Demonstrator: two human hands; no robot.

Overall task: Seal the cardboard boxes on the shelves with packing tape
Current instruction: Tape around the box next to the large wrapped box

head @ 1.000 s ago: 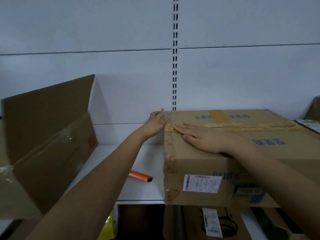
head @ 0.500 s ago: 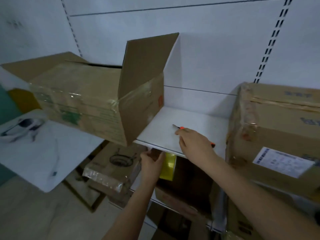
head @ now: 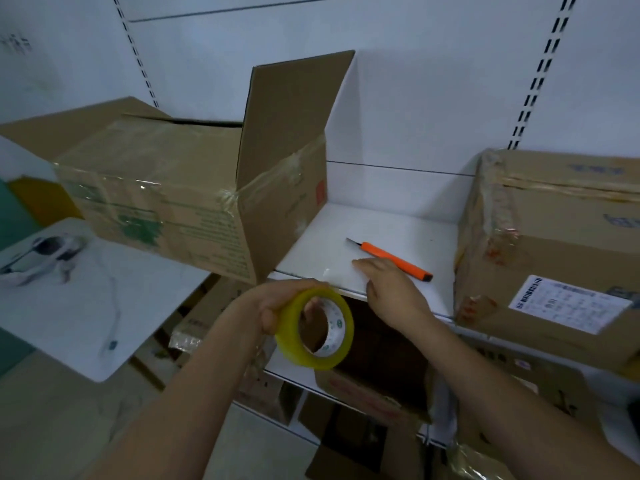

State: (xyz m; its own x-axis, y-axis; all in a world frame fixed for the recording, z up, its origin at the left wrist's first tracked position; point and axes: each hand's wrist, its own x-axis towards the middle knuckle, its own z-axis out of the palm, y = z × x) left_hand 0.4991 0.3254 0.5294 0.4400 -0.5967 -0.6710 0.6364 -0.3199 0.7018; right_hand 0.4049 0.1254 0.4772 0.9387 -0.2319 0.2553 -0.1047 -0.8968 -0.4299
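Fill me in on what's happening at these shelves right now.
A person is taping up cardboard boxes. The left hand grips a roll of yellowish packing tape in front of the shelf. The right hand rests at the shelf's front edge, beside an orange utility knife lying there. The box on the right already has tape along its top seam; the box on the left has one flap standing up.

I am holding my left grip (head: 277, 308) curled, fingers hooked through the core and thumb on the outer face of what it carries. I am reaching my right grip (head: 389, 289) forward, fingers straight and relaxed, palm down.
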